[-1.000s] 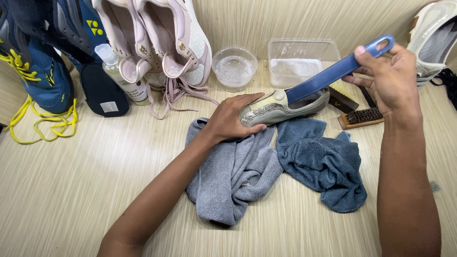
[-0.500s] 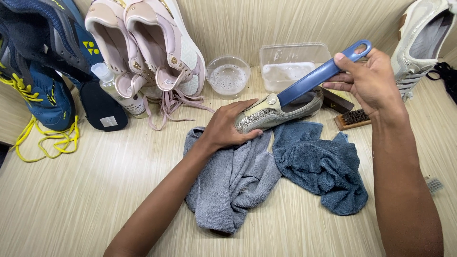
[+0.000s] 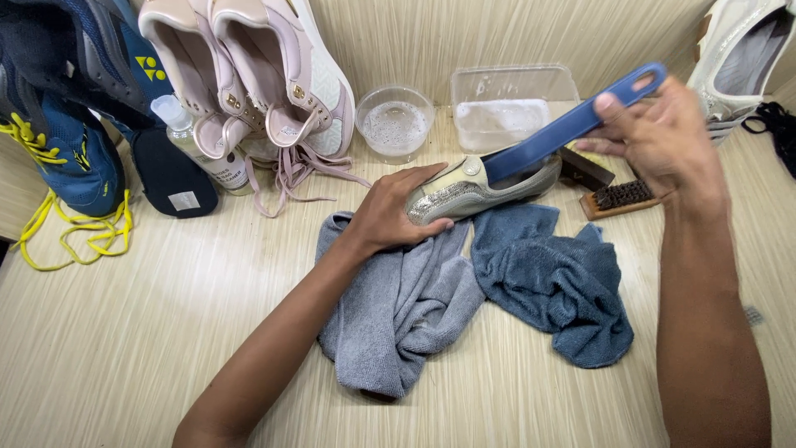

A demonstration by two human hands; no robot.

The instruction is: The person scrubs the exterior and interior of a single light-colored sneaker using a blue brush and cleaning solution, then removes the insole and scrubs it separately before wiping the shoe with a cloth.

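Note:
My left hand (image 3: 396, 212) presses down on the toe of a silver glittery flat shoe (image 3: 477, 189) that lies on a grey cloth (image 3: 398, 307) and a blue cloth (image 3: 560, 278). My right hand (image 3: 663, 141) grips the upper end of a long blue handle (image 3: 572, 124), a brush or shoehorn whose lower end sits inside the shoe's opening. The part of the tool inside the shoe is hidden.
A pair of pink sneakers (image 3: 257, 75) and blue sneakers with yellow laces (image 3: 66, 124) lie at the back left beside a small bottle (image 3: 195, 141). A bowl of foamy water (image 3: 395, 123), a clear tub (image 3: 506, 104), a wooden brush (image 3: 622, 197) and a white sneaker (image 3: 746, 58) stand behind.
The view has shifted slightly and my right hand has tilted the blue handle a little. My left hand stays on the shoe's toe.

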